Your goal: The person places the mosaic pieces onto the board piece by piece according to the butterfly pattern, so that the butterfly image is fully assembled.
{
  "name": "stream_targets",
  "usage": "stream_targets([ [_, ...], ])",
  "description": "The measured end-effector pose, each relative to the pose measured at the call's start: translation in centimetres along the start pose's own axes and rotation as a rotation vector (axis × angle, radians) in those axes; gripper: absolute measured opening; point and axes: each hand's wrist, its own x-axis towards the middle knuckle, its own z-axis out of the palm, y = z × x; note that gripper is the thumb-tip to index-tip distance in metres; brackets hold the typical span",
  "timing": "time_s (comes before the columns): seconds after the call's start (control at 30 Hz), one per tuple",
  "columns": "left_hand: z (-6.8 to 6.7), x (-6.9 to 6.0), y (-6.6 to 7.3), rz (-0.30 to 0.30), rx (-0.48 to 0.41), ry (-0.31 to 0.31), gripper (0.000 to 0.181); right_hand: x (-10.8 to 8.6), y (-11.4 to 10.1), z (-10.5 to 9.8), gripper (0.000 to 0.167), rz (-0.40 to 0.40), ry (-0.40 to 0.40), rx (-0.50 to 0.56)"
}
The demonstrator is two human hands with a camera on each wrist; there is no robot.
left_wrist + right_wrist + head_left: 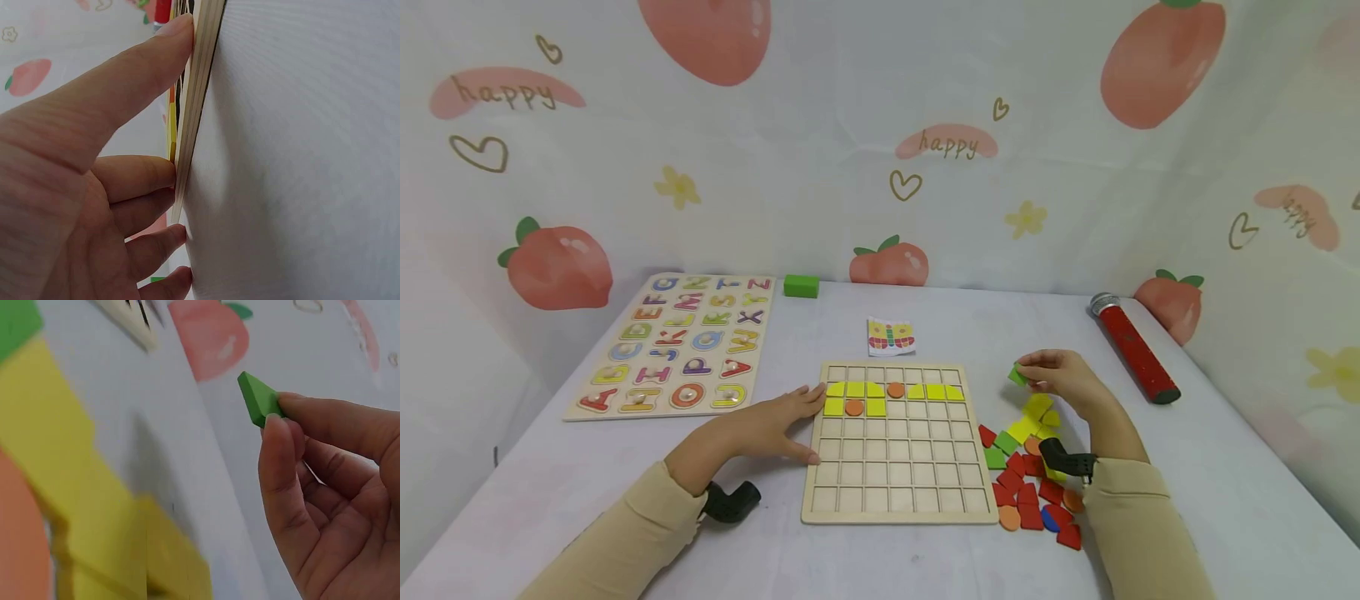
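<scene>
Right of the grid board (899,451), green tile (257,403) pinched in right hand (1064,381), left hand (769,427) spread against board

Head view bright, even; wrist views dimmer, greyer: left has soft shadow beside board (192,100), right has nearby yellow pieces (103,528) blurred, green piece (257,400) sharper

tan sleeves (1150,537) | banded cuffs (1126,483) | black wrist devices (730,504) (one per side)
</scene>
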Motion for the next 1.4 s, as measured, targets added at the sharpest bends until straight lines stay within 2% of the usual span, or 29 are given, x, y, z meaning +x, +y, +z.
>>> stream_targets([
  [0.2,0.0,0.1,-0.1,0.006,0.002,-0.003,0.095,0.3,-1.9,1.9,0.04,-0.035,-0.043,0.02],
  [0.57,0.1,0.1,-0.3,0.012,-0.002,-0.006,0.096,0.9,-4.9,5.6,0.026,-0.188,-0.231,0.097],
  [0.83,0.1,0.1,-0.2,0.011,-0.006,-0.008,0.095,1.6,-6.7,8.6,0.02,-0.201,-0.28,0.078],
  [1.1,0.0,0.0,-0.1,0.01,-0.013,-0.009,0.094,2.4,-7.5,11.5,0.017,-0.204,-0.376,0.045],
  [1.4,-0.1,-0.1,-0.1,0.025,-0.02,-0.003,0.096,2.4,-7.3,12.8,0.014,-0.24,-0.404,-0.03],
])
